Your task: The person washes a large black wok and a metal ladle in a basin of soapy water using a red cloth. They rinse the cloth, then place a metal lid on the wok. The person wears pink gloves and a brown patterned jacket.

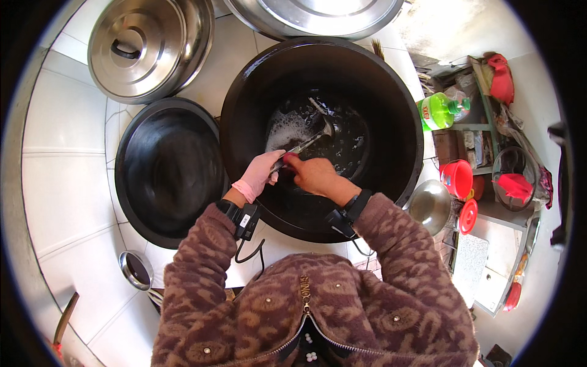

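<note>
My left hand (260, 172), in a pink glove, is closed round the handle of a metal ladle (312, 140). The ladle slants up and to the right over a large, deep black basin (397, 131), its bowl end near the basin's middle. My bare right hand (321, 176) is closed on a small crimson cloth or pad (290, 159), pressed against the handle beside the left hand. Foamy water (287, 127) lies in the bottom of the basin. A thin pale strip (316, 104) is beyond the ladle's bowl. My fingers hide the handle's near end.
A wide black pan (168, 174) stands left of the basin. Metal lids (140, 58) lie at the far left, and a large metal one (318, 15) behind. On the right are a green liquid bottle (435, 113), a metal bowl (429, 207) and a red bucket (457, 177).
</note>
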{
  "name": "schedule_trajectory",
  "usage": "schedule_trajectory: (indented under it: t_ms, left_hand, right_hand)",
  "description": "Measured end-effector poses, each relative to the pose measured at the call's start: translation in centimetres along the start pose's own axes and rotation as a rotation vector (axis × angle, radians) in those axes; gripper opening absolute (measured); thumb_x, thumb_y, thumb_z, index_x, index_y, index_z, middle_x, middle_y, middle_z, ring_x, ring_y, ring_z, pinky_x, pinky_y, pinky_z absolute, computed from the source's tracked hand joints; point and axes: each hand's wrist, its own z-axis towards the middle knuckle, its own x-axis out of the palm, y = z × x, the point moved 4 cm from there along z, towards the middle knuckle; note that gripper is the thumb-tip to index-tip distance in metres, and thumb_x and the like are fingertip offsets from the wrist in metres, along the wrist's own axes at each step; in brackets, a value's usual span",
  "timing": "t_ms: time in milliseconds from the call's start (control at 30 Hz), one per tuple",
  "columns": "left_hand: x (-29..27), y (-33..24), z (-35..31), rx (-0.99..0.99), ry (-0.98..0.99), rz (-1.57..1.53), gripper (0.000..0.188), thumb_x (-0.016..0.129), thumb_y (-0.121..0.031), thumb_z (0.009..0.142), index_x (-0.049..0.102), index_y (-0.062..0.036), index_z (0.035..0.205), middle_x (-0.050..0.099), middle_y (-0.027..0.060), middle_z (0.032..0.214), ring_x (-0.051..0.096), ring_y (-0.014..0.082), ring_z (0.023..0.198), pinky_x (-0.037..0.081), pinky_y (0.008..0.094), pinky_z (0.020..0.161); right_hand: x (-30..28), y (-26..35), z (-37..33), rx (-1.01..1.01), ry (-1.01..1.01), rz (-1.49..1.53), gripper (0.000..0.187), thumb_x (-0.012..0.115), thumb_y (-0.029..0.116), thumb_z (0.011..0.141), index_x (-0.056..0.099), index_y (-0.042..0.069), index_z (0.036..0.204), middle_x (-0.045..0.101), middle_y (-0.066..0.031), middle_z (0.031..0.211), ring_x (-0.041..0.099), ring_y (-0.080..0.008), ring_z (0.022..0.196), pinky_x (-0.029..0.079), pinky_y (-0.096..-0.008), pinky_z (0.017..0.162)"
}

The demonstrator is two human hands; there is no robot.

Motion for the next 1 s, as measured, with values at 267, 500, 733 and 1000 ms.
schedule_trajectory:
  t_ms: [267,500,733,1000]
  left_hand:
    - [0.0,0.3,0.4,-0.044,-0.063,-0.006,0.03,0.052,-0.03,0.098,0.065,-0.0058,0.109,0.06,-0.0014,0.073,0.045,0.0055,0.05,0.033,0.0225,0.044]
    - [-0.1,0.7,0.5,-0.049,-0.088,0.054,0.032,0.051,-0.03,0.098,0.064,-0.0061,0.114,0.062,-0.0013,0.077,0.046,0.0056,0.051,0.035,0.021,0.045]
    - [-0.6,1.0,0.8,-0.044,-0.071,-0.027,0.036,0.05,-0.028,0.098,0.059,-0.005,0.124,0.058,-0.0002,0.072,0.046,0.0074,0.049,0.035,0.0226,0.046]
    - [-0.9,1.1,1.1,-0.063,-0.087,-0.087,0.035,0.048,-0.028,0.099,0.06,-0.0052,0.123,0.063,0.0011,0.08,0.048,0.0085,0.048,0.036,0.0237,0.043]
  right_hand:
    - [1.2,2.0,-0.1,-0.085,-0.019,0.276,0.049,0.059,0.021,0.081,0.051,0.011,0.128,0.066,-0.0193,0.109,0.062,-0.04,0.101,0.048,-0.0494,0.087]
    - [-0.2,2.7,-1.1,-0.098,0.054,0.098,0.045,0.054,0.016,0.084,0.054,0.022,0.128,0.066,-0.0149,0.113,0.062,-0.0371,0.103,0.048,-0.0484,0.088]
    - [0.5,-0.9,-0.8,0.165,-0.001,0.137,0.052,0.055,0.016,0.084,0.048,0.023,0.135,0.066,-0.0139,0.113,0.063,-0.0367,0.102,0.049,-0.047,0.087]
    - [3.0,2.0,0.3,-0.033,-0.089,0.36,0.056,0.058,0.017,0.08,0.048,0.016,0.135,0.066,-0.0203,0.109,0.062,-0.0411,0.099,0.049,-0.0496,0.086]
